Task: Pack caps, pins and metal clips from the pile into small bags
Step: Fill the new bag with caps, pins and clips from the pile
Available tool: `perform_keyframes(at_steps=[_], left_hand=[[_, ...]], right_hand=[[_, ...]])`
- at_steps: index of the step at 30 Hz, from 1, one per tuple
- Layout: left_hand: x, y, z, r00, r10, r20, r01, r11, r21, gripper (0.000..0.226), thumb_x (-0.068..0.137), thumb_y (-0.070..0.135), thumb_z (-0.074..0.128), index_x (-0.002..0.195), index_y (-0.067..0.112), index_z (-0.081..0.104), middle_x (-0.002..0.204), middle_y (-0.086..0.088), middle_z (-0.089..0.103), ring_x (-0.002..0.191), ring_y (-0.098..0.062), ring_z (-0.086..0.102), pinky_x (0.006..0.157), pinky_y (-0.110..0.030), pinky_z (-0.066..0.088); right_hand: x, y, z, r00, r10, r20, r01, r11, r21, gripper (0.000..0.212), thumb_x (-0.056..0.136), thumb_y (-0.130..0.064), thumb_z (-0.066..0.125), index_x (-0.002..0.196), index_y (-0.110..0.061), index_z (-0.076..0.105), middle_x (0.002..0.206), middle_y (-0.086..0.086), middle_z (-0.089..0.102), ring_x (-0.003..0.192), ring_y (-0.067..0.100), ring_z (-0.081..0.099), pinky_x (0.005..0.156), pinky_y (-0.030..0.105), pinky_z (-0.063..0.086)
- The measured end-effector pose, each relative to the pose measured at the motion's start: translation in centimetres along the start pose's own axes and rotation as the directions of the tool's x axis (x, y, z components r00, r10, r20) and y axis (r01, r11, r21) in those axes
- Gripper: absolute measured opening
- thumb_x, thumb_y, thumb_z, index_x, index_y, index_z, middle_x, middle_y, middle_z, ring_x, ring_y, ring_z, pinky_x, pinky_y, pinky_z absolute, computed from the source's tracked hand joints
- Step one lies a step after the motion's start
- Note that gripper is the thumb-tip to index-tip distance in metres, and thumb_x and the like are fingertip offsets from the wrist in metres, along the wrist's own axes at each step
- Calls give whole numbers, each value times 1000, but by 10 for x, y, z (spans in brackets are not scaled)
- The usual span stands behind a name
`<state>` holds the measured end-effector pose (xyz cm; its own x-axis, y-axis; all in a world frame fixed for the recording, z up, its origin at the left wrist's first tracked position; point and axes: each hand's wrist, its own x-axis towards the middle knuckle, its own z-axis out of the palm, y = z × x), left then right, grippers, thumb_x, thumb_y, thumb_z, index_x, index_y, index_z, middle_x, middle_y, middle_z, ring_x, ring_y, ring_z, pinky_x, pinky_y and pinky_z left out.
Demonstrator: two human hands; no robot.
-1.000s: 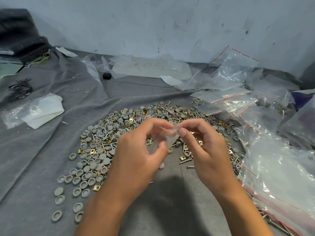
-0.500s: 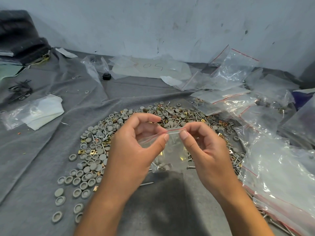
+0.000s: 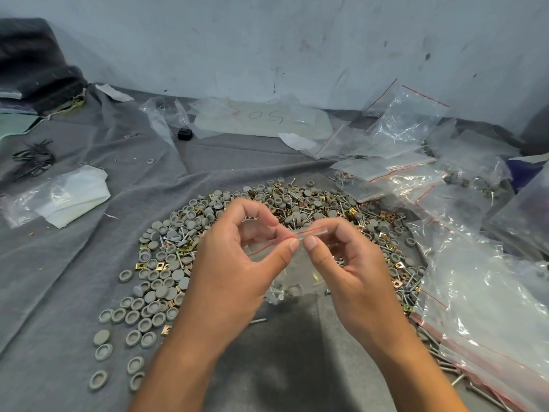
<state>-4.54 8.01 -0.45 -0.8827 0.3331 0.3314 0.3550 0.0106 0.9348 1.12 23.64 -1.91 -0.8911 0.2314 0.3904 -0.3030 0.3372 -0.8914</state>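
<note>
Head view: 2 hands, left hand (image 3: pixel 234 263) & right hand (image 3: pixel 350 269), both pinching 1 small clear red-strip zip bag (image 3: pixel 297 257) above the pile of grey round plastic caps, steel pins, brass square clips (image 3: pixel 184 245), too many to count. Grey cloth-covered counter (image 3: pixel 74 278), scuffed white wall (image 3: pixel 267 40) behind. Heap of clear bags (image 3: pixel 475 263) crowds right edge; left cloth mostly open.

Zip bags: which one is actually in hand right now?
The small clear bag over the pile, pinched at its red-lined top by the left hand and right hand. The other bags lie loose on the cloth at right.
</note>
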Motion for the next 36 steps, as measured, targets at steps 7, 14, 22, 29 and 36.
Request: perform_keyframes(at_steps=[7,14,22,29,36], left_hand=[[2,-3,-4,999,-43,-33,42,999,-10,33,76,29,86,97,34,60,91,8,77,93,-9,74,85,-40,54],[1,0,-1,998,-24,-58,22,999,-24,34,74,33,86,91,34,57,88,6,78,86,-11,75,71,-27,56],[2,1,-6,999,-43,-31,41,998,-53,35,71,36,84,85,31,52,87,0,78,83,-14,75,70,-29,54],[3,3,-1,996,-78,-33,73,988,-136,40,65,37,84,99,37,63,86,2,79,78,-12,76,64,-13,53],[4,-2,-5,993,-72,-98,52,980,-191,35,64,33,86,84,37,58,87,-7,78,83,-23,76,75,-34,56]], right_hand=[[0,0,0,999,44,-28,-39,990,136,7,97,-32,61,95,-28,66,84,-10,67,77,8,60,69,21,48],[3,-4,-3,999,39,-36,-32,986,162,10,93,-30,67,94,-22,74,90,-7,75,81,6,69,69,16,52],[5,-5,-11,997,65,-42,-48,947,317,8,88,-26,72,94,-22,73,88,-7,74,77,2,66,69,10,48],[4,-6,-13,987,116,-114,-72,940,334,24,79,-30,81,100,-31,69,89,3,75,77,10,67,67,16,51],[3,-10,-15,981,151,-121,-97,925,368,31,80,-25,81,106,-34,67,95,4,76,84,10,72,70,17,54]])
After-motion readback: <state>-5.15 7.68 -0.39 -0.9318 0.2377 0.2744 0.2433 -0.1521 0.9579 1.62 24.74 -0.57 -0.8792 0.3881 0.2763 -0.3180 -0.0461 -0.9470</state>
